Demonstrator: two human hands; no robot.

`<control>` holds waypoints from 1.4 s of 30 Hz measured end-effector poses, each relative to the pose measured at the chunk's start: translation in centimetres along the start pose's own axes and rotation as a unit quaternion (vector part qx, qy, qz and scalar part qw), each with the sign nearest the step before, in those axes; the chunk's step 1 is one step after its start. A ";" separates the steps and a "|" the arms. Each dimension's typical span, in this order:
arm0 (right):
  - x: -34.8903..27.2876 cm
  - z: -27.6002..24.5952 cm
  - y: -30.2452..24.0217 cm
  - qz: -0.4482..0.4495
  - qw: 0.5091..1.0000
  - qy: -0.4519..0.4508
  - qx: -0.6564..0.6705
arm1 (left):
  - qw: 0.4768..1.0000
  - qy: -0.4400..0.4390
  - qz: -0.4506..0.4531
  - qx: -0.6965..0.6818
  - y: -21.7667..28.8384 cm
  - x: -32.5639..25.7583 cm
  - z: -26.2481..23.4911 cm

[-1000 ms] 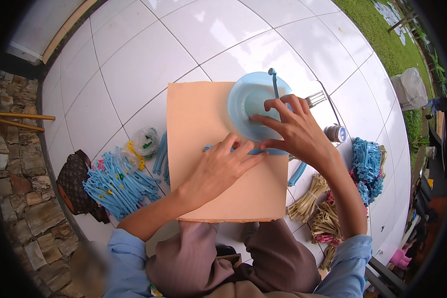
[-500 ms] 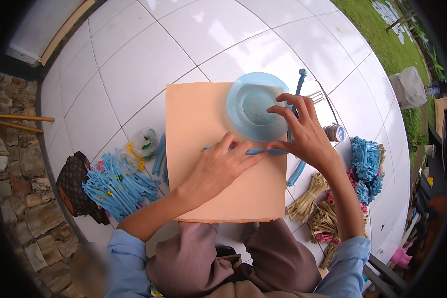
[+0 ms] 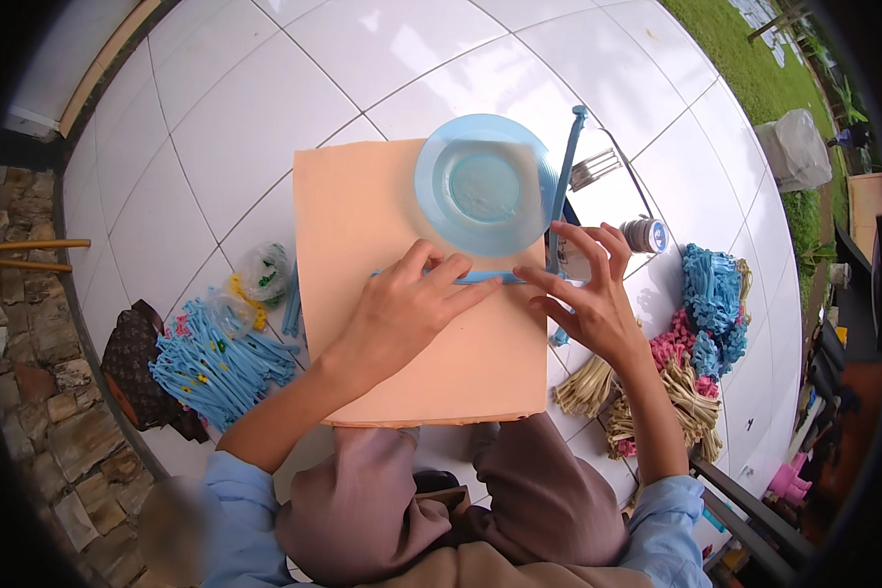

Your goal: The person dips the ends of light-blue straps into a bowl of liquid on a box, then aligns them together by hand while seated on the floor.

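A slim blue strip (image 3: 508,277) lies crosswise on a peach-coloured board (image 3: 451,377) above my lap. My left hand (image 3: 387,304) presses the strip down, its fingers bent over the middle of it. At the strip's right end is my right hand (image 3: 603,309), fingers spread, with a fingertip touching or just above it. Beyond the hands, a translucent blue plate (image 3: 431,196) rests at the board's far right. A longer blue strip (image 3: 567,167) runs along the plate's right side.
Right of the board are a fork-like metal tool (image 3: 596,171), a wire spool (image 3: 644,235), blue bundles (image 3: 712,299) and tan bundles (image 3: 586,385). Blue strips (image 3: 220,358), a clear plastic bag (image 3: 265,272) and a brown patterned bag (image 3: 137,363) lie on the left.
My right hand has come down from over the plate to the strip's right end. My left hand stays on the strip. The whole view has shifted slightly.
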State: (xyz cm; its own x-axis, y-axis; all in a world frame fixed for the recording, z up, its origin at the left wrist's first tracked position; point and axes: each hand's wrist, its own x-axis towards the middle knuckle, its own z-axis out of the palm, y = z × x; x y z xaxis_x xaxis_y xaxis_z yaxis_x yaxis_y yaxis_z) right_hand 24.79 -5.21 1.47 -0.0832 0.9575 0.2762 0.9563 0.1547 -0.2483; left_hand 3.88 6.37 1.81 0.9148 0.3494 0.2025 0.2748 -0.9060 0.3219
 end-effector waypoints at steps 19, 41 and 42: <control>-0.1 0.5 -0.6 0.015 1.000 -0.007 0.010 | 1.000 -0.009 -0.013 -0.015 0.1 0.1 -0.2; -1.9 2.4 -1.7 0.119 0.938 0.141 0.293 | 0.991 0.076 -0.035 -0.101 0.0 -1.3 1.2; -2.1 2.2 -1.8 0.117 0.939 0.145 0.289 | 0.996 0.072 -0.020 -0.056 0.1 -1.4 1.4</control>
State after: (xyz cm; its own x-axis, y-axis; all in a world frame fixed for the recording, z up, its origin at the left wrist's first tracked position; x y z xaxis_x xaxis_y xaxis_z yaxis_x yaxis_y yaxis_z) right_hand 22.66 -6.91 -0.72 0.2707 0.8879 0.3720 0.6192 0.1353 -0.7735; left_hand 3.09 5.43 0.28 0.8495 0.4233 0.3150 0.2687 -0.8608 0.4321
